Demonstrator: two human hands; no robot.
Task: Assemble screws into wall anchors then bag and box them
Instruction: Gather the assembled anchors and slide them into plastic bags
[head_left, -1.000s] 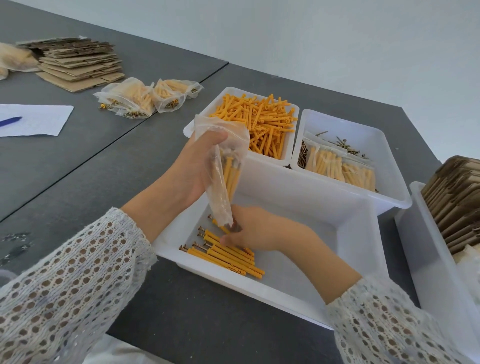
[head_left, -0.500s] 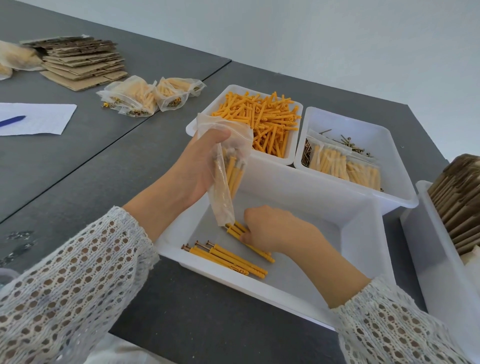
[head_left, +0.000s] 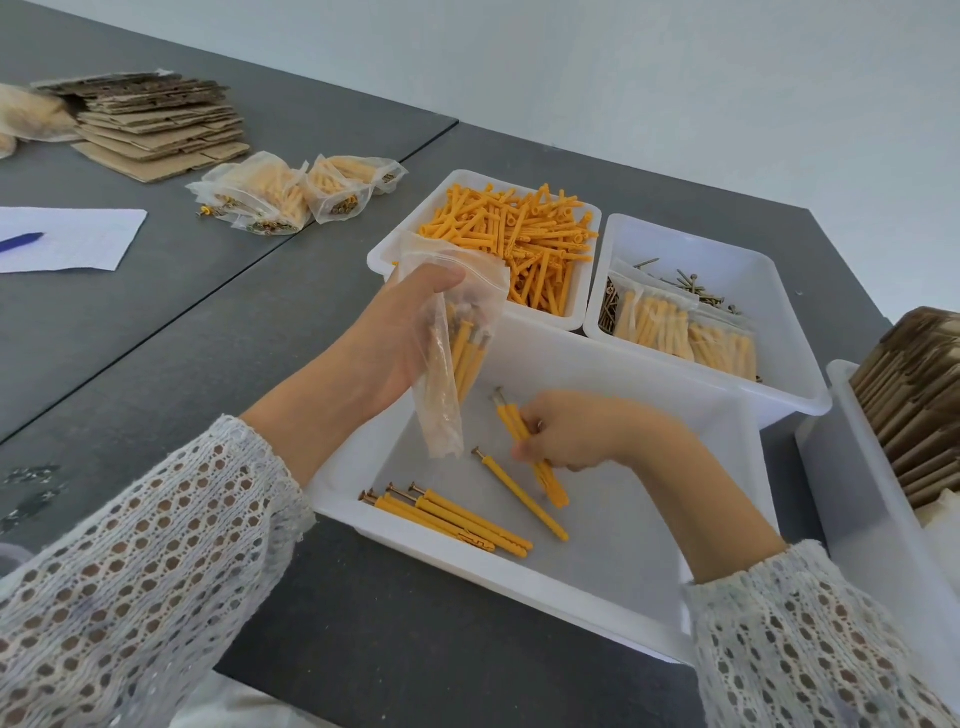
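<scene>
Clear plastic bag (head_left: 451, 343) pinched in left hand (head_left: 396, 338), anchors showing inside. Right hand (head_left: 582, 431) grip closed on two orange screw-fitted anchors (head_left: 524, 441) just below the bag, above white tray (head_left: 613, 587). More anchors (head_left: 452, 514) lie beneath the grip.

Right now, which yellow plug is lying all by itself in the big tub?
Find the big white tub nearest the person. On its floor, a bunch of plugs lies at the front edge. The lone plug lies slanted just below the right hand, touching no other.
</scene>
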